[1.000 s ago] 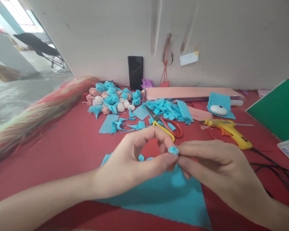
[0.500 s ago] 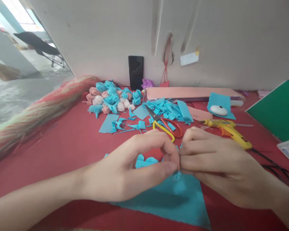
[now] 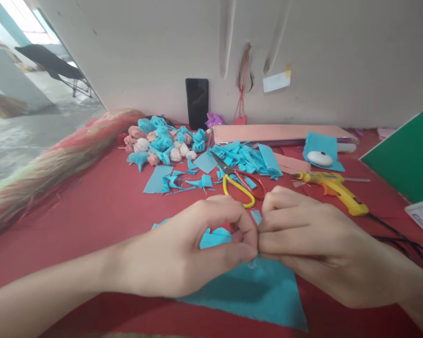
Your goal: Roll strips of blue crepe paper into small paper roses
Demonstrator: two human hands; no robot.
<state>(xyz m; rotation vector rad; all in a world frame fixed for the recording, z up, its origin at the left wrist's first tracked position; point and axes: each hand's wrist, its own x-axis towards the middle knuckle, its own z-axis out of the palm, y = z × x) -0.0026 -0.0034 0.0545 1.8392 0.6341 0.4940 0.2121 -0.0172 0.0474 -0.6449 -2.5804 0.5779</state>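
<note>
My left hand (image 3: 193, 249) and my right hand (image 3: 324, 249) meet at their fingertips, both closed in a pinch. Between them is a small gathered piece of blue crepe paper (image 3: 252, 264), mostly hidden by the fingers; only a crinkled bit shows below the left thumb. Under the hands lies a large blue crepe paper sheet (image 3: 254, 295) on the red tabletop. More cut blue paper (image 3: 215, 238) shows through the gap between my left thumb and forefinger. Scissors (image 3: 239, 183) with one yellow and one red handle rest just beyond my fingers.
A pile of blue, pink and white paper flowers (image 3: 162, 141) sits at the back left, with blue scraps (image 3: 246, 157) beside it. To the right lie a yellow glue gun (image 3: 334, 188) and its black cable (image 3: 398, 234). A phone (image 3: 197, 103) leans on the wall.
The view has shifted slightly. Both hands stay pinched together, and the frilly blue edge seen above the fingertips earlier is now out of sight behind them.
</note>
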